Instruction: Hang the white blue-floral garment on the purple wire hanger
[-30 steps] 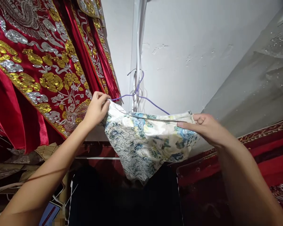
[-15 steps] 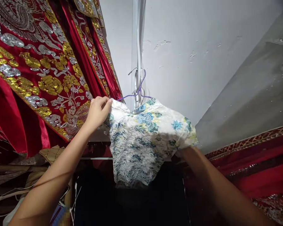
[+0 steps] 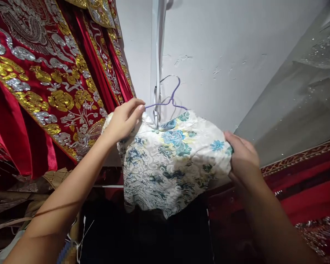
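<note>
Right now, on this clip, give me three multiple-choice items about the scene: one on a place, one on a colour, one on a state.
1. Where is the left hand?
A. at the garment's shoulder, by the hanger's arm
B. on the wall
C. down at the garment's hem

2. What colour is the wire hanger?
A. black
B. purple
C. green

3. How does the right hand stand to the floral garment?
A. far from it
B. pressed flat on the wall
C. closed on its edge

Answers:
1 A: the fingers pinch the cloth at the top left corner, where the wire passes.
2 B: its hook and arms show purple against the white wall.
3 C: the fingers wrap the right edge of the white, blue and yellow cloth.

The red embroidered robe hangs to the left.
</note>
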### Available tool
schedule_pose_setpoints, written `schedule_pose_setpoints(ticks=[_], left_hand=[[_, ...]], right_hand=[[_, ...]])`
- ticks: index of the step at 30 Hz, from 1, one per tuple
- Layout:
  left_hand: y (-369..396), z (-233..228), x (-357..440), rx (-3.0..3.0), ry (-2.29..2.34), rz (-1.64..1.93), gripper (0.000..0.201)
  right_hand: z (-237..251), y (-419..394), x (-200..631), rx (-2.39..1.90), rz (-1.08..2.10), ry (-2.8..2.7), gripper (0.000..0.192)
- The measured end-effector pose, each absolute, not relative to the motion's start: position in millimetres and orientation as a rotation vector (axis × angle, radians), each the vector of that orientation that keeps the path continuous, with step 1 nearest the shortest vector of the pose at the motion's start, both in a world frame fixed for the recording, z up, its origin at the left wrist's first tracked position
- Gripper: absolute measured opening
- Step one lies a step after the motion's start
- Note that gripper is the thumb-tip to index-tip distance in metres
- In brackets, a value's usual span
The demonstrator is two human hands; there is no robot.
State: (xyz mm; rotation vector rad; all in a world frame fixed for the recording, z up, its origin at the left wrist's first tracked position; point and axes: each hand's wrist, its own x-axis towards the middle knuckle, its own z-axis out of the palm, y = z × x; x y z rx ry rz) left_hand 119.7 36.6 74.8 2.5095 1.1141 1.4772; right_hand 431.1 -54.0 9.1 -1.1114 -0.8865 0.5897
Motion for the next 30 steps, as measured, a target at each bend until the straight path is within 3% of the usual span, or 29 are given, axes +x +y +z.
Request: schedule_pose_setpoints(ticks=[6, 12, 16, 19, 20, 23, 25, 28, 30], left_hand=[[37, 79, 142, 2.517, 0.759, 1.314, 0.032], [15, 57, 148, 2.188, 0.642, 1.331, 0.023], [6, 51, 127, 2.050, 0.541, 1.297, 0.013], [1, 51, 112, 1.955, 0.393, 1.207, 0.011], [-2, 51, 109, 1.913, 0.348, 1.194, 0.017], [-15, 49, 111, 1.807, 0.188, 1.162, 0.034], [-24, 48, 118, 1.741, 0.067, 1.130, 0.041], [-29, 45, 123, 1.575, -0.019, 1.177, 0.045], [-25, 43, 119, 1.419, 0.056, 1.311, 0.037]], right_hand=[[8, -99, 413, -1.215, 0.588, -0.831, 0.031], [28, -162, 385, -1.037, 0.849, -1.834, 0.034], [37, -146, 390, -0.782, 1.019, -2.184, 0.056], [15, -104, 383, -1.112, 0.772, -2.154, 0.037], [5, -88, 377, -1.220, 0.619, -2.148, 0.039], [-27, -46, 350, -1.158, 0.207, -2.188, 0.104], [-39, -26, 330, -0.983, 0.019, -2.229, 0.115], [-35, -9, 311, -0.759, -0.108, -2.229, 0.100], [-18, -4, 310, -0.706, -0.129, -2.212, 0.086]])
